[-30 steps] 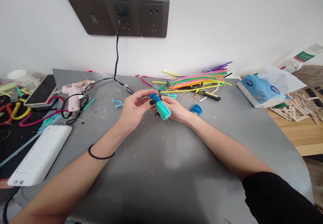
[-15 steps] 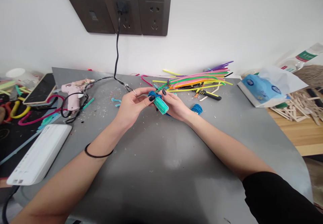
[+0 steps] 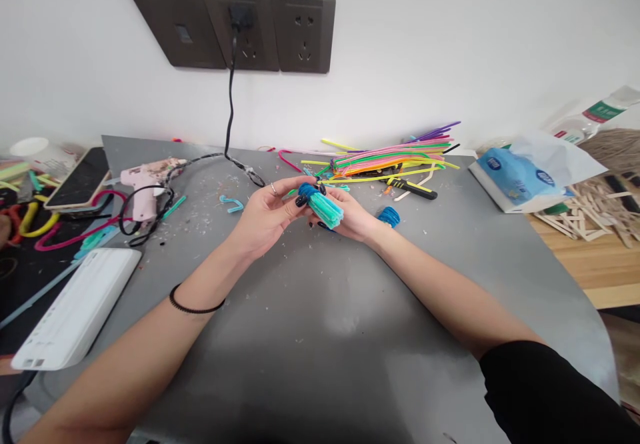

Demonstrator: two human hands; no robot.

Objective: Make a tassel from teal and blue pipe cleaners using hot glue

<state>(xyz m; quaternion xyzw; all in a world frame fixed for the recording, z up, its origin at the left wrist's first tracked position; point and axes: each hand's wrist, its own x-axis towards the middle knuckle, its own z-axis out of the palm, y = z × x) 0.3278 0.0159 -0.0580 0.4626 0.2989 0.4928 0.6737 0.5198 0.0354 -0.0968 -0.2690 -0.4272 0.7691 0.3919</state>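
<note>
A bundle of turquoise pipe cleaners, wrapped with blue pipe cleaner at its upper end, is held above the grey mat. My left hand pinches its blue-wrapped end between thumb and fingers. My right hand is closed around the bundle from behind and the right; part of its grip is hidden by the bundle. Just beyond my right wrist a coiled blue pipe cleaner piece lies on the mat.
Behind my hands lies a pile of coloured pipe cleaners with a yellow-black cutter. At left are a pink glue gun with its cord, a white power strip and a phone. Tissues and wooden sticks are at right.
The bundle has turned and shifted slightly right, with its turquoise end pointing more to the right. My right fingers have moved from its top to beneath it.
</note>
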